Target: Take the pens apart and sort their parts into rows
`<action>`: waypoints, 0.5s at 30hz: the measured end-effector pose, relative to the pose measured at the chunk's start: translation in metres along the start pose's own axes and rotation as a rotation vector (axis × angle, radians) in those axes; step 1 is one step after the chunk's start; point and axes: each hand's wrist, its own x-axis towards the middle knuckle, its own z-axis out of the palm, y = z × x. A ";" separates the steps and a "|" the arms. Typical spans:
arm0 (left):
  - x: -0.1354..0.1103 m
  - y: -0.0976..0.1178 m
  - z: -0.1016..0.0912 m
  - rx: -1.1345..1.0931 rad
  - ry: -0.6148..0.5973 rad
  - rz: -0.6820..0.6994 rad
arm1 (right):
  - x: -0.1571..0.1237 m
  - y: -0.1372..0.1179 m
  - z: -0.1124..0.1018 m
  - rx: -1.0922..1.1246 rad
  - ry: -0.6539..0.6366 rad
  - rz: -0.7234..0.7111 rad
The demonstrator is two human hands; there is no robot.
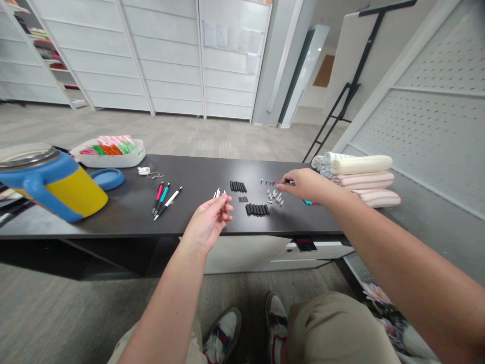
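My left hand (209, 221) is raised at the table's front edge, thumb and fingers pinched together; what they hold, if anything, is too small to make out. Just behind its fingertips are several thin white sticks (217, 194). My right hand (301, 183) reaches over the table with its fingertips pinched above small silver pieces (276, 195); whatever it grips is not clear. Between the hands lie a row of black tubes (238, 187), a nearer row of black tubes (257, 209) and small grey springs (243, 199). Small coloured tips (270, 181) lie behind the silver pieces.
Red, teal and white pens (167, 203) lie left on the dark table (197, 172). Beyond them are a blue-yellow jug (71, 187), a blue lid (108, 178), a white basket (113, 160) and a white cord (144, 171). Rolled towels (364, 174) are stacked right.
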 end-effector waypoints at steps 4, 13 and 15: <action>-0.001 0.002 0.000 0.000 0.007 0.000 | -0.011 0.036 -0.006 0.077 0.144 0.100; -0.001 0.002 0.002 0.006 0.017 0.004 | -0.061 0.096 0.032 0.097 0.142 0.266; -0.001 0.001 0.003 0.012 0.023 0.003 | -0.069 0.106 0.044 0.130 0.152 0.404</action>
